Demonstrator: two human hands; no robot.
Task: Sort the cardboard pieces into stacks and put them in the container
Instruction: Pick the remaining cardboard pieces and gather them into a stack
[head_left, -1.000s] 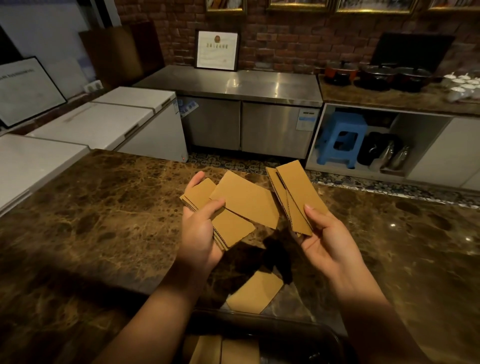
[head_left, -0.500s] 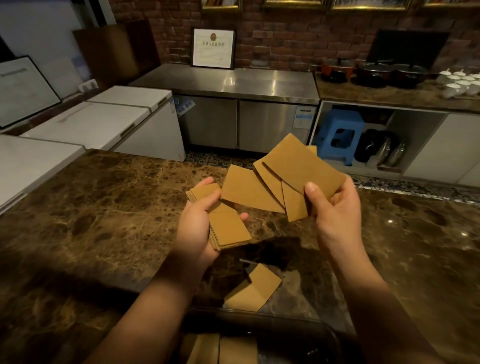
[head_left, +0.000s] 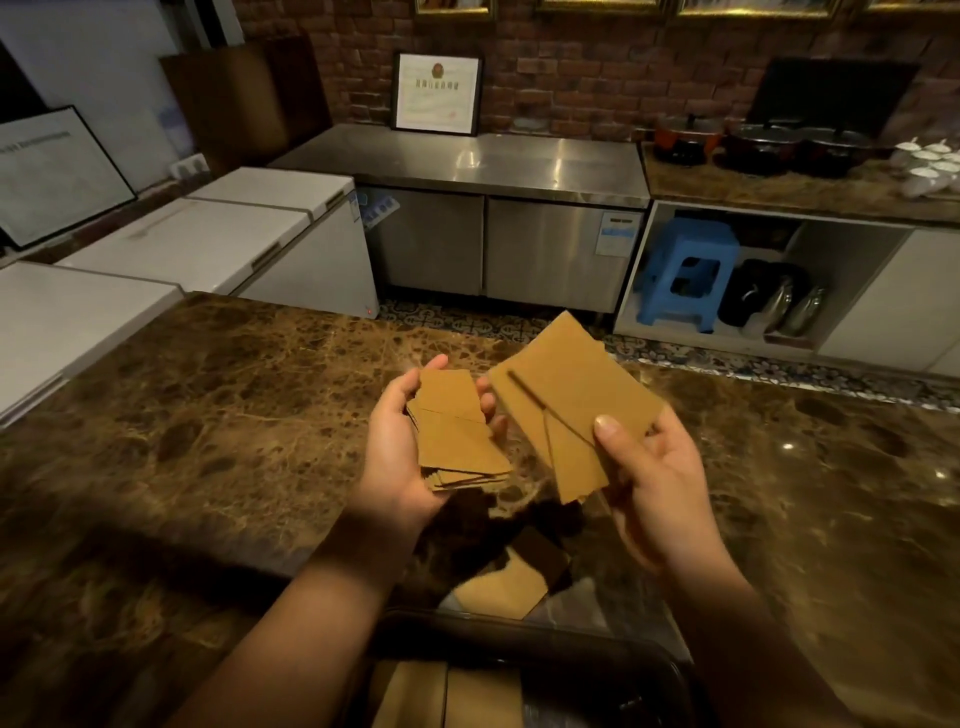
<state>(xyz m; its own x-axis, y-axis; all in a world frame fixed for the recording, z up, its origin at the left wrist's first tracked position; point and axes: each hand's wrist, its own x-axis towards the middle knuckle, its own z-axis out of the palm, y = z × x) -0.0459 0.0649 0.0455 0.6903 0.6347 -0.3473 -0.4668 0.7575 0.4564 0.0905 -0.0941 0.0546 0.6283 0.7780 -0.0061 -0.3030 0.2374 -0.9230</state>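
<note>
My left hand (head_left: 395, 457) grips a stack of smaller brown cardboard pieces (head_left: 457, 441) above the marble counter (head_left: 208, 441). My right hand (head_left: 654, 483) pinches several larger cardboard pieces (head_left: 571, 395), fanned out, thumb on top. The two bundles sit side by side, nearly touching. One loose cardboard piece (head_left: 504, 587) lies on the counter below my hands. A dark container (head_left: 597, 670) sits at the near edge, with cardboard pieces (head_left: 447, 696) lying inside it.
The brown marble counter stretches left and right of my hands. Beyond it are white chest freezers (head_left: 182, 249), a steel cabinet (head_left: 493, 208), a blue stool (head_left: 685, 270) and pots (head_left: 763, 145) on a far counter.
The large piece that lay against the left hand's stack is now with the right hand's bundle. My left hand has closed around its smaller stack, and the two bundles have come closer together.
</note>
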